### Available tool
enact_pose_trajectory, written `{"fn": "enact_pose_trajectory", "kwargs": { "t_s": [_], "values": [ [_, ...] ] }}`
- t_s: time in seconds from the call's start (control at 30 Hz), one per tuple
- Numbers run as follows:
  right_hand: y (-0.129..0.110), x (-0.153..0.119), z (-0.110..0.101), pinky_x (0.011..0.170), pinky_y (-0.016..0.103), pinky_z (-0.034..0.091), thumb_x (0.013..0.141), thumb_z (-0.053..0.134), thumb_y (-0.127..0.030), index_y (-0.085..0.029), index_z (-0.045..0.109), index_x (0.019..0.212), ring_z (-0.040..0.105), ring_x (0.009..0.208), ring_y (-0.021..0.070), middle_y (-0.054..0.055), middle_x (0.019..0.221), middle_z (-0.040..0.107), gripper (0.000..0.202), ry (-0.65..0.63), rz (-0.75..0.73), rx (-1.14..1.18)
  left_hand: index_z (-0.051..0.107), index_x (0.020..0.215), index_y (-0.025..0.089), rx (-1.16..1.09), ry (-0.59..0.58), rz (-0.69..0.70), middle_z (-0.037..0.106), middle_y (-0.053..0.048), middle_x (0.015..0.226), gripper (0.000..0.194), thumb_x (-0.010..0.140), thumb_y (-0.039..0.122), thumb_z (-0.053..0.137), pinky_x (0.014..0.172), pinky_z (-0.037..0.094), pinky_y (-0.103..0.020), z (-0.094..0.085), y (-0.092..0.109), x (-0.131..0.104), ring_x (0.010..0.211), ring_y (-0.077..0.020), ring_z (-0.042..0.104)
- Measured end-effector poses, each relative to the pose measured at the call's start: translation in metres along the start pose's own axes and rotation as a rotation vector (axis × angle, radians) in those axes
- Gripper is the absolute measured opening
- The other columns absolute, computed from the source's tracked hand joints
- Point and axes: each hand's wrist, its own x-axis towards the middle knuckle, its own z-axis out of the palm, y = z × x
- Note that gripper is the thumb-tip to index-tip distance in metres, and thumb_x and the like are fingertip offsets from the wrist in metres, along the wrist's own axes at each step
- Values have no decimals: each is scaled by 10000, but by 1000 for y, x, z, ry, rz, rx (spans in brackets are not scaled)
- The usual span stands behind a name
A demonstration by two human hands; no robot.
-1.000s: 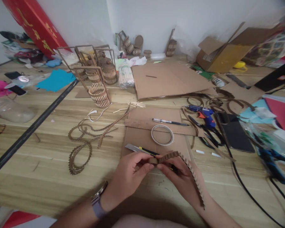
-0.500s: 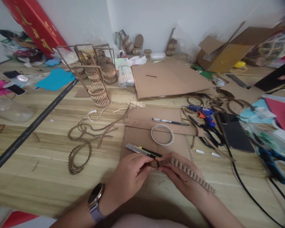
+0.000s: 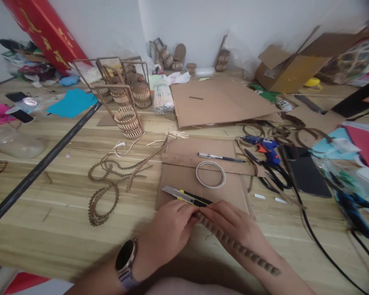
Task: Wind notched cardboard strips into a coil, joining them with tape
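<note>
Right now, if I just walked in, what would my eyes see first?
Probably the red panel with gold writing, slanting at the upper left, and the blue sheets below it. The little baskets with tall handles, left of the middle, might catch your eye next. In front, the left hand and right hand hold a ridged brown strip.

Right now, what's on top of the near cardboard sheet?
Cardboard sheet: cardboard strip, pen, tape ring, box cutter. The left hand and right hand, holding a corrugated strip, cover its near part and the cutter's end; what lies beneath can't be seen.
</note>
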Motion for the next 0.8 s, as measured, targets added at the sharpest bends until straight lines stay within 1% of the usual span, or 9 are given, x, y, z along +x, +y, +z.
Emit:
{"fn": "enact_pose_trajectory", "kwargs": {
  "t_s": [0.07, 0.1, 0.17, 0.23, 0.3, 0.4, 0.5, 0.6, 0.8],
  "values": [
    [0, -1, 3, 664, 324, 599, 1013, 388, -211, -180, 685, 1060, 707, 741, 210, 93, 826, 732, 302, 42, 3, -37, 682, 1028, 206, -1, 23, 1, 713, -89, 1001, 254, 900, 99, 491, 863, 497, -381, -1, 1, 1, 959, -261, 642],
    [-1, -2, 4, 665, 314, 598, 1014, 400, -226, -187, 681, 1053, 709, 741, 205, 87, 829, 731, 287, 73, 36, -21, 681, 1024, 203, -26, 50, -2, 709, -89, 999, 239, 906, 109, 496, 859, 494, -375, -2, 2, 1, 956, -259, 639],
    [-4, -2, 5, 658, 279, 595, 990, 485, -256, -207, 675, 1009, 713, 741, 187, 64, 843, 730, 197, 133, 158, 66, 673, 1028, 196, -129, 113, -18, 700, -83, 987, 187, 925, 156, 523, 844, 489, -348, -4, 4, 2, 936, -241, 634],
    [-8, 0, 5, 623, 246, 587, 948, 576, -284, -228, 669, 914, 712, 712, 171, 35, 820, 728, 114, 190, 294, 169, 664, 1042, 190, -279, 153, -47, 687, -69, 975, 150, 931, 236, 573, 813, 487, -307, -5, 5, 4, 904, -215, 628],
    [-13, 2, 5, 590, 236, 579, 934, 599, -320, -239, 658, 834, 703, 660, 161, 18, 778, 728, 142, 262, 381, 245, 665, 1046, 195, -422, 143, -76, 678, -56, 980, 174, 927, 305, 604, 787, 484, -273, -6, 7, 4, 889, -195, 627],
    [-18, 4, 7, 599, 234, 582, 927, 610, -333, -245, 675, 814, 709, 665, 164, 10, 756, 738, 158, 315, 399, 301, 676, 1023, 209, -487, 95, -91, 689, -35, 936, 178, 955, 328, 564, 753, 474, -246, -5, 8, 3, 841, -173, 638],
    [-18, 3, 9, 635, 235, 592, 902, 646, -297, -243, 703, 817, 719, 704, 171, 10, 763, 747, 116, 313, 391, 302, 667, 977, 192, -353, 99, -72, 696, -35, 875, 185, 981, 290, 511, 717, 461, -244, -4, 9, 1, 793, -170, 643],
    [-14, 2, 8, 660, 239, 597, 899, 650, -261, -236, 716, 828, 720, 721, 171, 18, 796, 751, 100, 292, 359, 299, 651, 950, 172, -159, 116, -24, 700, -60, 895, 169, 979, 238, 499, 707, 461, -259, -4, 7, 0, 819, -195, 651],
    [-3, 0, 6, 658, 260, 600, 929, 602, -224, -232, 714, 942, 718, 764, 175, 37, 848, 731, 113, 167, 245, 224, 622, 1015, 167, 121, 62, 68, 699, -82, 989, 162, 954, 122, 479, 755, 532, -334, 0, 1, -3, 885, -236, 660]
  ]
}}
